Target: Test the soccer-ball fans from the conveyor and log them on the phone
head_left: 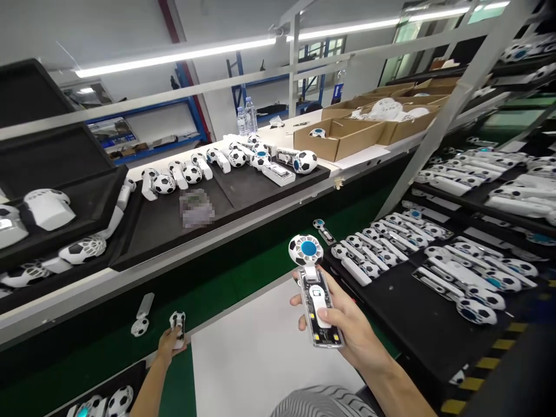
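Football-patterned handheld unit [317,304] sits upright in my right hand [347,327], clear housing facing me, ball head with a blue centre [307,249] standing just above my fingertips. Right thumb [326,315] lies across a white strip on the housing, and the other fingers curl round behind it: closed, a firm hold as far as I can see. My left hand [171,344] is also closed, on a smaller ball-patterned piece [178,322], with the ball end showing above the fingers and the rest mostly covered, so how secure that hold is I can't tell.

Just beyond the left fingers, a loose white stem piece with a ball end [141,315] lies on a green bench strip [104,324]. A white sheet [260,359] spreads between and below both hands. Past the right fingertips, a small loose part [324,230] lies near the ball head, and a black tray [391,324] with rows of white ball-ended units [391,249] sits just right of the fingers.

Risks: smooth clear housing could slip if my thumb eases. The narrow white neck under the head might take strain if twisted. A wide swing right could clip the rows; a left drift could knock the stem piece.
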`<state>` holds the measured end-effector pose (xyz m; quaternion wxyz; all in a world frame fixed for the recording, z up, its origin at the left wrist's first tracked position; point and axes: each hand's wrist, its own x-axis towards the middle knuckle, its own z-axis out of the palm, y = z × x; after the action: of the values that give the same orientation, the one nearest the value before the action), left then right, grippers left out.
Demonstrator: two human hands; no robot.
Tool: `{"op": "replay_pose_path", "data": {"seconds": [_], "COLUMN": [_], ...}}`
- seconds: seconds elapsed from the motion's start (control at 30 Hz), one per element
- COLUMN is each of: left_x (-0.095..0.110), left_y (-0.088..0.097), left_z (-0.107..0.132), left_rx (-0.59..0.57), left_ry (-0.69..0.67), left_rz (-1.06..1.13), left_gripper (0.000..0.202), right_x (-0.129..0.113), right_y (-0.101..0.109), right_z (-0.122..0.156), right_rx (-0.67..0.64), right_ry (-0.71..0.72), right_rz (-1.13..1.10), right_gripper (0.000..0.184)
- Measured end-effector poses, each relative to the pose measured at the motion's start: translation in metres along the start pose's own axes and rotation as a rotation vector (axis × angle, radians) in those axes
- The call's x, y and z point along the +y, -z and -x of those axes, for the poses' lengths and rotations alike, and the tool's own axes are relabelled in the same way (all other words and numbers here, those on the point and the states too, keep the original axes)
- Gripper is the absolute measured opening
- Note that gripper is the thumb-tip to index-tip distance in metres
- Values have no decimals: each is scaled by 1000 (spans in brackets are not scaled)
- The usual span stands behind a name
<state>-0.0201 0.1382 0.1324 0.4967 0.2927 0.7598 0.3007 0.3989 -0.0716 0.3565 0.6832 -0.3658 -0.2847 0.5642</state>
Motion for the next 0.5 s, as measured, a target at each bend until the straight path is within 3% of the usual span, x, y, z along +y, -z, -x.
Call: {"op": "replay_pose_path", "data": {"seconds": [0.1,0.2,0.33,0.5], "left_x": [6,6,3,13], "left_y": [-9,-24,-43,-55], "left_z": [14,41,98,177], "left_rx": [-115,-151,-252,-400], "left_ry": [98,44,-93,-211], "left_rz": [132,321,530,647], "left_gripper": [10,2,20,54], "right_x": [-10,-17,-24,-32], "right_y": [-1,2,6,-2], "right_z": [12,19,24,25], "right_rx": [-37,-85,-146,-110], "right_ry": [34,60,106,162], "right_rz": [6,14,17,27], "right_gripper": [64,66,70,74]}}
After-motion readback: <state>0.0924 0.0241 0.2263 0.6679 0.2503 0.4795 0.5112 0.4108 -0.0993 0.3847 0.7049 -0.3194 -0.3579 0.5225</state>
